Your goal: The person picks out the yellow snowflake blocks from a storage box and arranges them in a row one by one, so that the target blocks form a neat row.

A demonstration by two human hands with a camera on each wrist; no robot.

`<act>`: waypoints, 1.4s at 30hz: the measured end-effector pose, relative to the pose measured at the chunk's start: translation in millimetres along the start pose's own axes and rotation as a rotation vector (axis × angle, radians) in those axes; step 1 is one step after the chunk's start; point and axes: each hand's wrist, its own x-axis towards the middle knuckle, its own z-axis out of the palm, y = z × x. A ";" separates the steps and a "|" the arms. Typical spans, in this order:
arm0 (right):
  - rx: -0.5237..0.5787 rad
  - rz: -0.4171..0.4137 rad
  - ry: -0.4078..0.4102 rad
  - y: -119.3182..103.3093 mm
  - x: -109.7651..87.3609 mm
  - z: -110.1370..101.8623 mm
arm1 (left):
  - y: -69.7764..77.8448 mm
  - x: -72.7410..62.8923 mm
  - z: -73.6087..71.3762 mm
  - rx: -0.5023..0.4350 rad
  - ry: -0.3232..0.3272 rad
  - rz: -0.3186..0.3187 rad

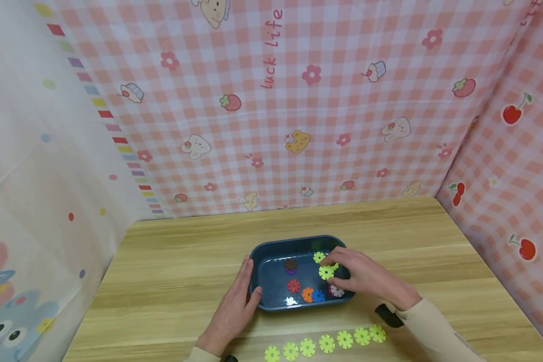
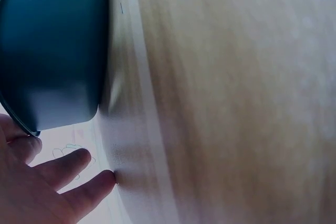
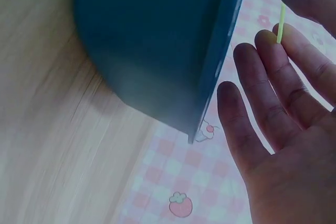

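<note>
My right hand [image 1: 359, 271] reaches over the right end of a dark blue tray [image 1: 294, 245]. In the right wrist view, a yellow-green notched plastic disc [image 3: 281, 24] is pinched edge-on between the thumb and fingertips. More yellow-green discs lie by those fingers inside the tray, partly hidden by the hand. My left hand [image 1: 235, 306] rests along the tray's left side with extended fingers, the thumb at the near rim. Also inside the tray are a red disc [image 1: 293, 286], an orange disc [image 1: 308, 294], a blue disc [image 1: 318, 295] and a brown disc [image 1: 291, 264] overlapping a purple one.
Several yellow-green discs [image 1: 327, 344] form a row on the wooden table [image 1: 185, 261] in front of the tray. A pink checked cloth [image 1: 271, 125] hangs behind the table, and more patterned cloth hangs at both sides.
</note>
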 end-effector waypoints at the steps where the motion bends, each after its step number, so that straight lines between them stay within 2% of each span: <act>1: -0.002 -0.003 0.007 -0.2 -2.3 -0.7 | 0.0 -0.1 -0.1 -0.001 0.000 0.000; 6: 0.009 -0.015 0.040 -0.2 -12.7 -2.9 | -0.1 -0.5 0.1 -0.003 0.001 0.002; 14: -0.012 0.063 0.086 0.7 -27.9 -4.6 | -0.6 -0.4 0.3 0.001 0.003 0.003; 31: -0.057 -0.073 0.272 8.9 -58.0 -5.5 | 0.0 -1.6 0.4 -0.008 0.010 0.006; 42: -0.066 0.034 0.301 10.0 -78.8 -8.0 | -0.5 -0.8 1.3 -0.004 0.006 0.003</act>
